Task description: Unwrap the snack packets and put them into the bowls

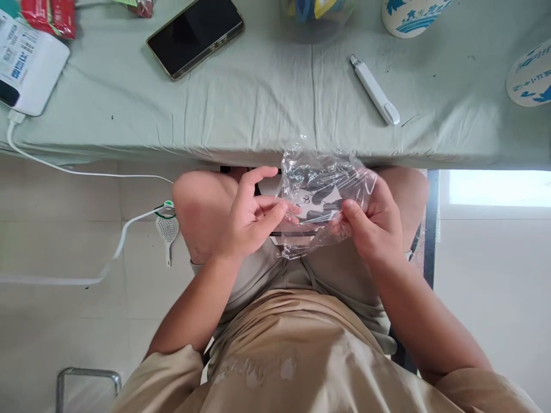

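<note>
I hold a crinkled clear plastic bag (321,186) over my lap, just below the table's front edge. Inside it lies something black and white that I cannot make out fully. My left hand (249,221) pinches the bag's left edge between thumb and fingers. My right hand (374,221) grips the bag's right side, thumb on top and fingers wrapped behind the plastic.
The table (267,109) wears a pale green cloth. On it lie a black phone (196,34), a white pen-like stick (374,89), a white power bank (28,63) with a cable, a red packet (49,16), two printed paper cups (411,16) and a clear container (316,14).
</note>
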Available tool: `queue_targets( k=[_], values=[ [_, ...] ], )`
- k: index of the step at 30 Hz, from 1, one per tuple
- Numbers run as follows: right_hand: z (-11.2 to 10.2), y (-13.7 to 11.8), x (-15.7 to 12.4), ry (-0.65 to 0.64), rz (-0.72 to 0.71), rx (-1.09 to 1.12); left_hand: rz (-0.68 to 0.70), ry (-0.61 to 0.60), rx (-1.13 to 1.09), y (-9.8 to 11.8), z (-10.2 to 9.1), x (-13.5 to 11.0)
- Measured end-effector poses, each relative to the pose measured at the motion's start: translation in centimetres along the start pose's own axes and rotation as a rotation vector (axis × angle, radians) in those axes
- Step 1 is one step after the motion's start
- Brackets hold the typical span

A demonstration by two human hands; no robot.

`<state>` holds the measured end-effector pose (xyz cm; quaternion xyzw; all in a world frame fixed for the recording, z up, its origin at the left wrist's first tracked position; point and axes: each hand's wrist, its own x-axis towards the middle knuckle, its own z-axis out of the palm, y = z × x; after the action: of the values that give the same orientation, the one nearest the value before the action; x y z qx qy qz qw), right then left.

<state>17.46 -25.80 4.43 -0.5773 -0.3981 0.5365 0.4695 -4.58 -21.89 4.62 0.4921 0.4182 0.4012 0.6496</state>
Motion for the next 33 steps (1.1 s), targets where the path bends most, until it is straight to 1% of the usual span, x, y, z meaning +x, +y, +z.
queue_targets(
  k=[2, 3, 4, 6, 8, 9, 11, 13, 16, 18, 19, 21, 22, 23, 24, 26, 27, 28, 29, 30, 33],
  values=[
    [-0.5, 0.5, -0.3, 0.070, -0.100, -0.060, 0.060, -0.048, 0.073, 0.5, 0.0, 0.0],
    [-0.7, 0.7, -0.4, 0.077, -0.143, -0.101, 0.090, -0.068, 0.114, 0.7, 0.0, 0.1],
    [-1.0, 0.7, -0.5, 0.065, -0.179, -0.139, 0.123, -0.084, 0.157, 0.8, 0.0, 0.0],
    [-1.4, 0.4, -0.6, -0.016, -0.240, -0.202, 0.190, -0.106, 0.255, 1.0, 0.1, 0.0],
    [-1.8, -0.2, -0.7, -0.099, -0.300, -0.285, 0.268, -0.088, 0.399, 1.3, 0.2, 0.0],
    [-1.8, -0.5, -0.7, -0.114, -0.335, -0.349, 0.303, -0.064, 0.491, 1.5, 0.3, 0.0],
    [-1.8, -0.9, -0.7, -0.081, -0.411, -0.507, 0.353, 0.007, 0.665, 1.9, 0.4, 0.2],
    [-1.6, -1.1, -0.6, -0.005, -0.478, -0.646, 0.386, 0.042, 0.767, 2.2, 0.4, 0.3],
    [-1.3, -1.1, -0.4, 0.109, -0.565, -0.769, 0.476, 0.041, 0.810, 2.2, 0.4, 0.5],
    [-1.3, -1.2, -0.4, 0.157, -0.620, -0.799, 0.552, 0.059, 0.818, 2.1, 0.3, 0.4],
    [-1.4, -1.4, -0.5, 0.145, -0.648, -0.786, 0.580, 0.063, 0.804, 2.1, 0.1, 0.3],
    [-1.5, -1.9, -0.7, 0.039, -0.671, -0.696, 0.590, 0.023, 0.712, 2.2, -0.2, 0.1],
    [-1.6, -2.2, -0.8, -0.024, -0.648, -0.630, 0.567, -0.025, 0.627, 2.2, -0.4, 0.1],
    [-1.5, -2.5, -1.0, -0.065, -0.599, -0.564, 0.511, -0.097, 0.526, 2.3, -0.6, 0.0],
    [-1.4, -2.7, -1.1, -0.077, -0.525, -0.501, 0.419, -0.181, 0.414, 2.4, -0.7, 0.0],
    [-1.1, -2.6, -1.1, -0.034, -0.346, -0.388, 0.165, -0.348, 0.194, 2.2, -0.7, 0.1],
    [-0.9, -2.4, -0.9, -0.003, -0.273, -0.326, 0.038, -0.402, 0.105, 2.0, -0.6, 0.2],
    [-0.8, -1.9, -0.7, 0.018, -0.219, -0.264, -0.069, -0.422, 0.035, 1.7, -0.4, 0.3],
    [-0.7, -1.3, -0.3, 0.025, -0.185, -0.207, -0.145, -0.404, -0.020, 1.3, -0.2, 0.3],
    [-0.8, -0.6, 0.0, 0.022, -0.167, -0.161, -0.183, -0.353, -0.066, 0.9, 0.0, 0.4],
    [-1.0, 1.8, 0.9, -0.036, -0.142, -0.095, -0.234, -0.169, -0.182, -0.1, 0.5, 0.7]
  ],
)
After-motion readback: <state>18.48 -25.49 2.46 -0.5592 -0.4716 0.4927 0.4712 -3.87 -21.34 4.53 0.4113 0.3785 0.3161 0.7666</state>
